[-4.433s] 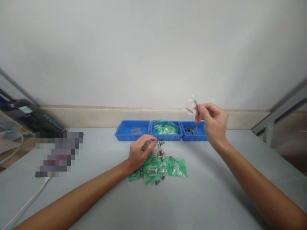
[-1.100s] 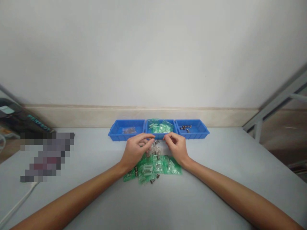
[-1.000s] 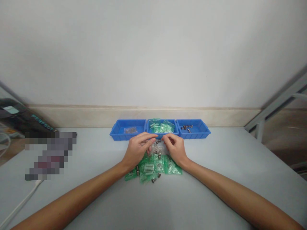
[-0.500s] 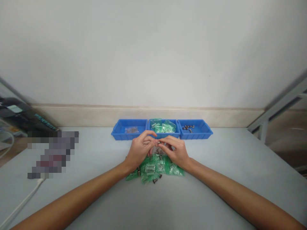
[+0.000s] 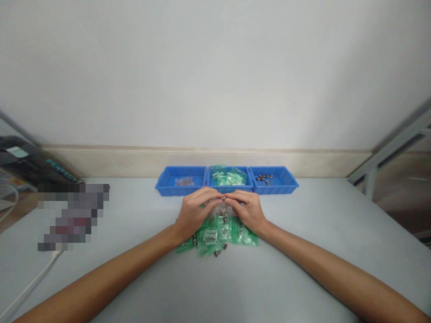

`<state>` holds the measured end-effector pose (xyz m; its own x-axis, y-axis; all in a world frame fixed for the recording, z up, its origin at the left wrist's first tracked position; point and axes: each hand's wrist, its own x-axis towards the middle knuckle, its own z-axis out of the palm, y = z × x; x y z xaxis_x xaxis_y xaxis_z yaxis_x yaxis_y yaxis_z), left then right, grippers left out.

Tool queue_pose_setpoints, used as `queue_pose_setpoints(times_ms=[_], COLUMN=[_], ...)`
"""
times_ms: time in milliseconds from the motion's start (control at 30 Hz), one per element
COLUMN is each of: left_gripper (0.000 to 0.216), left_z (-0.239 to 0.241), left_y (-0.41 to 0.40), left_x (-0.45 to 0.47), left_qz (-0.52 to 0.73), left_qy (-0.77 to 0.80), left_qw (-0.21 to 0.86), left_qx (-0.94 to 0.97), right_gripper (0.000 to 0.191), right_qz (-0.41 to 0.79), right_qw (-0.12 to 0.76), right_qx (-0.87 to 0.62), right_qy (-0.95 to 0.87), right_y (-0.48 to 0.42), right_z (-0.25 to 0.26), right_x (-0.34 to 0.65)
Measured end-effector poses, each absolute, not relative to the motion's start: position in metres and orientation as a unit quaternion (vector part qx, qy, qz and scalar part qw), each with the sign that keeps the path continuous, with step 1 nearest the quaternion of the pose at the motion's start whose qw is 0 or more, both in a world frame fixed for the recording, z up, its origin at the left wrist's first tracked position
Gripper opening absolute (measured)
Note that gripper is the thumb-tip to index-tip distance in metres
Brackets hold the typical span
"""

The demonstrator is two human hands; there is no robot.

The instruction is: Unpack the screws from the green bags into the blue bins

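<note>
Pinching | left fingers (image 5: 213, 205) and right fingers (image 5: 235, 196) | metal piece (image 5: 223, 198): small, silvery, partly hidden

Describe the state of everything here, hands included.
Left hand: curled, fingertips at small metal fastener
Right hand: pinching that fastener
Left blue tray: holding clear packet
Middle blue tray: holding green packets
Right blue tray: holding loose fasteners
Tabletop green bags: filled, overlapping
Frontmost fastener: loose on table

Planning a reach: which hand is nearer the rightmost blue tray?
Right. The right hand is in front of the rightmost blue tray, near its left corner; the left hand is farther left, by the leftmost tray and middle tray.
</note>
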<state>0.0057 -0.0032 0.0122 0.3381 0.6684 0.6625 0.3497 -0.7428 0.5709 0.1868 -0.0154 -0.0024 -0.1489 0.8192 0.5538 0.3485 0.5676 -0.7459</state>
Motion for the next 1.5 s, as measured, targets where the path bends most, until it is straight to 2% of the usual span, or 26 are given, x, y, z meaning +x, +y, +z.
queue_pose_setpoints(times_ms=[100, 200, 300, 467, 667, 900, 1300, 1400, 1500], left_gripper=[0.013, 0.019, 0.022, 0.021, 0.024, 0.032, 0.032, 0.027, 0.018], left_z=[0.015, 0.021, 0.026, 0.026, 0.02, 0.011, 0.011, 0.012, 0.012], left_y=[-0.004, -0.007, -0.011, -0.01, -0.004, -0.003, -0.007, -0.006, -0.006], left_x=[0.006, 0.009, 0.012, 0.014, 0.012, 0.011, 0.012, 0.01, 0.009], left_qz=[0.485, 0.481, 0.495, 0.494, 0.488, 0.456, 0.434, 0.448, 0.458], left_qy=[0.351, 0.396, 0.401, 0.407, 0.403, 0.389, 0.367, 0.385, 0.387], left_qw=[0.21, 0.325, 0.398, 0.422, 0.402, 0.463, 0.448, 0.392, 0.287], left_qx=[0.773, 0.712, 0.659, 0.642, 0.662, 0.653, 0.69, 0.705, 0.747], right_gripper=[0.029, 0.039, 0.039, 0.036, 0.022, 0.018, 0.017, 0.018, 0.021], right_qz=[0.211, 0.178, 0.175, 0.188, 0.182, 0.155, 0.161, 0.155, 0.149], right_qw=[0.506, 0.526, 0.542, 0.542, 0.546, 0.533, 0.506, 0.503, 0.505], right_qx=[-0.399, -0.421, -0.45, -0.462, -0.45, -0.397, -0.383, -0.402, -0.406], right_qy=[-0.736, -0.717, -0.688, -0.676, -0.683, -0.731, -0.755, -0.749, -0.747], right_y=[-0.017, -0.017, -0.017, -0.017, -0.02, -0.019, -0.02, -0.021, -0.02], right_z=[0.0, 0.0, -0.002, -0.005, -0.004, -0.005, -0.006, -0.007, -0.007], right_x=[0.188, 0.189, 0.189, 0.187, 0.187, 0.186, 0.185, 0.184, 0.184])
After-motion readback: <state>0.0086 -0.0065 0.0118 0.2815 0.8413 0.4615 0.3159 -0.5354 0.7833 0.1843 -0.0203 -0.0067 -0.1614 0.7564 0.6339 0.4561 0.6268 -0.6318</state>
